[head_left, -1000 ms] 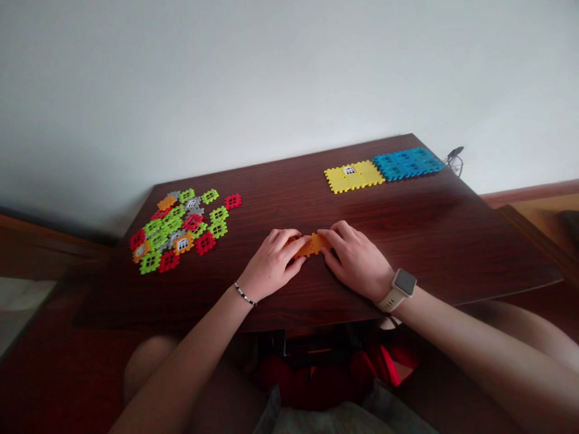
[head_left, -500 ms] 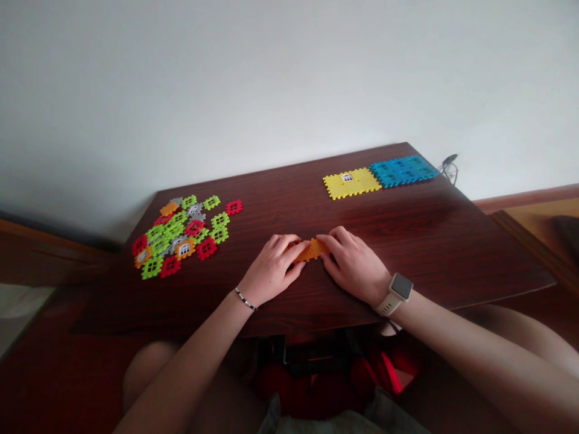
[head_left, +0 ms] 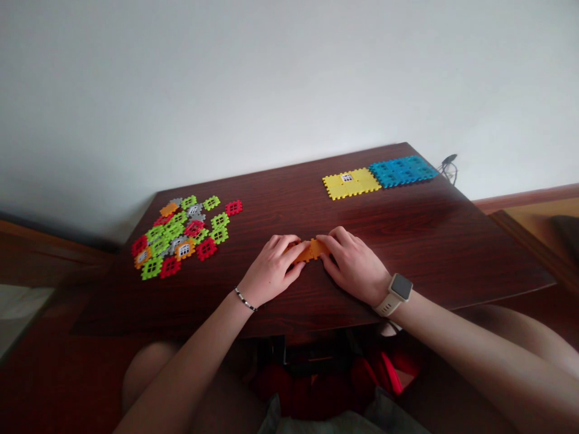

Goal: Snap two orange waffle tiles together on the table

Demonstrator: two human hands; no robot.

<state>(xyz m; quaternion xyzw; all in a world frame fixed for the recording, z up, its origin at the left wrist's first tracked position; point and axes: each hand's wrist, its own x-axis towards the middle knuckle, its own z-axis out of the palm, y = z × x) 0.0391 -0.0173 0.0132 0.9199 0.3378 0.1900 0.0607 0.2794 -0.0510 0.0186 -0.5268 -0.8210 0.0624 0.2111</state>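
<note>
Both hands hold the orange pieces (head_left: 312, 249) between them, and almost nothing has changed in the last second.
The left hand (head_left: 271, 265) and the right hand (head_left: 355, 262) each pinch one end with thumb and fingers, as before, on the table (head_left: 280, 199); only the view has shifted a little. This suggests a pause for pressing or aligning; whether the teeth are fully locked, I cannot tell. The yellow panel (head_left: 353, 190) and the blue panel (head_left: 402, 172) lie untouched beyond.
</note>
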